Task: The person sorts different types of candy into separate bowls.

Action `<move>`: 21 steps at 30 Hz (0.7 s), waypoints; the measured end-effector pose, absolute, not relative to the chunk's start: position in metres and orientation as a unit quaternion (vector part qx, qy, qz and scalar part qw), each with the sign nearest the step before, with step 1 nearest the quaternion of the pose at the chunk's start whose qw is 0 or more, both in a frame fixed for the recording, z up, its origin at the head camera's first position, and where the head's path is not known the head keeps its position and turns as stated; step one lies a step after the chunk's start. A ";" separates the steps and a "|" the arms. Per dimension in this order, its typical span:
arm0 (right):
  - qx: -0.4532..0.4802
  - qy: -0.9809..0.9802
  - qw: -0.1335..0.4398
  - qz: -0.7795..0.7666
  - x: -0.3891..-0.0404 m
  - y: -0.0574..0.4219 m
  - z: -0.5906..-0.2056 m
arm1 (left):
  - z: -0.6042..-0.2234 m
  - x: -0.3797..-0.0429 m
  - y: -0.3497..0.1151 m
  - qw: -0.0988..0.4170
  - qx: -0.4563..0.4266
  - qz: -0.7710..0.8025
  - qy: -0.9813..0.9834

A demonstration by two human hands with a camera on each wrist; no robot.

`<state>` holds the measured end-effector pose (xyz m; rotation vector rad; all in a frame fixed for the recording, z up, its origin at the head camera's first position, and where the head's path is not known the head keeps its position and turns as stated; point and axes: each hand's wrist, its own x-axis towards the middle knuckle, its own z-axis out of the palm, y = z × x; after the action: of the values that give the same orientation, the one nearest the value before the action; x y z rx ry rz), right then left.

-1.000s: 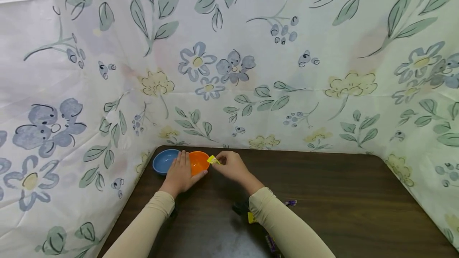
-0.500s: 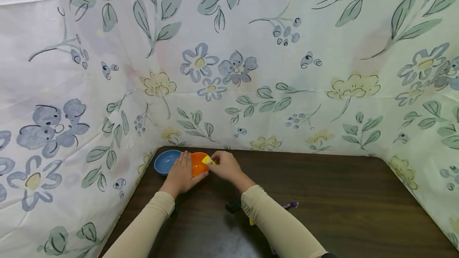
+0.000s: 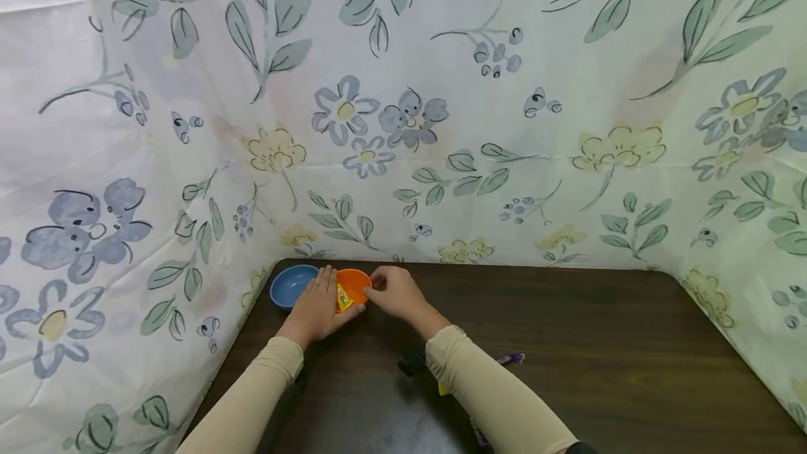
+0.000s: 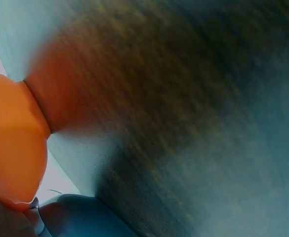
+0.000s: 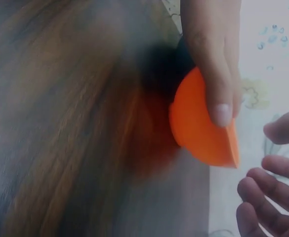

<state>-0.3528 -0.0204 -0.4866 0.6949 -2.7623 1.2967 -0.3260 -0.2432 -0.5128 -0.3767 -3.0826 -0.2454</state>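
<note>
My left hand (image 3: 315, 310) rests against the orange bowl (image 3: 359, 284), its fingers straight and together between that bowl and the blue bowl (image 3: 292, 287). The left thumb lies along the orange bowl's near side, as the right wrist view also shows. Inside the orange bowl sits a small yellow wrapped candy (image 3: 343, 298). My right hand (image 3: 398, 293) hovers at the bowl's right rim. Its thumb and loosely bent fingers (image 5: 263, 190) stand apart in the right wrist view, holding nothing. In the left wrist view the orange bowl (image 4: 16, 133) shows large beside the blue bowl (image 4: 85, 217).
The dark wooden table (image 3: 567, 342) stretches out to the right. A purple-wrapped candy (image 3: 513, 358) lies beyond my right forearm, which partly hides a yellow piece (image 3: 443, 389) and another purple one (image 3: 479, 434). Floral cloth (image 3: 479, 125) hangs behind and at both sides.
My right hand has brought the yellow wrapped candy left over the orange bowl and let it go; it now lies inside. The left hand has stayed at the bowl.
</note>
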 end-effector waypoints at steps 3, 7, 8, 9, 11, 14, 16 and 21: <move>0.234 -0.886 0.000 0.401 -0.350 -0.012 -0.482 | -0.511 -0.326 -0.243 0.019 -0.121 -0.077 -0.990; 0.258 -0.890 -0.013 0.377 -0.341 0.008 -0.476 | -0.509 -0.326 -0.242 0.019 -0.118 -0.078 -0.990; 0.265 -0.890 -0.015 0.370 -0.338 0.013 -0.474 | -0.509 -0.326 -0.242 0.018 -0.116 -0.079 -0.990; 0.271 -0.891 -0.020 0.364 -0.334 0.019 -0.473 | -0.509 -0.326 -0.242 0.016 -0.114 -0.080 -0.990; 0.282 -0.891 -0.035 0.354 -0.327 0.032 -0.471 | -0.510 -0.326 -0.242 0.015 -0.111 -0.082 -0.990; 0.303 -0.888 -0.060 0.342 -0.314 0.051 -0.471 | -0.511 -0.325 -0.242 0.013 -0.110 -0.083 -0.990; 0.316 -0.886 -0.078 0.330 -0.305 0.064 -0.472 | -0.511 -0.325 -0.242 0.012 -0.112 -0.083 -0.990; 0.350 -0.890 -0.101 0.274 -0.278 0.091 -0.478 | -0.510 -0.325 -0.243 0.008 -0.118 -0.085 -0.989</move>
<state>-0.2783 0.0911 -0.4779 1.1755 -2.9925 0.9218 -0.3246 -0.2428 -0.5098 -0.3676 -3.0929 -0.2664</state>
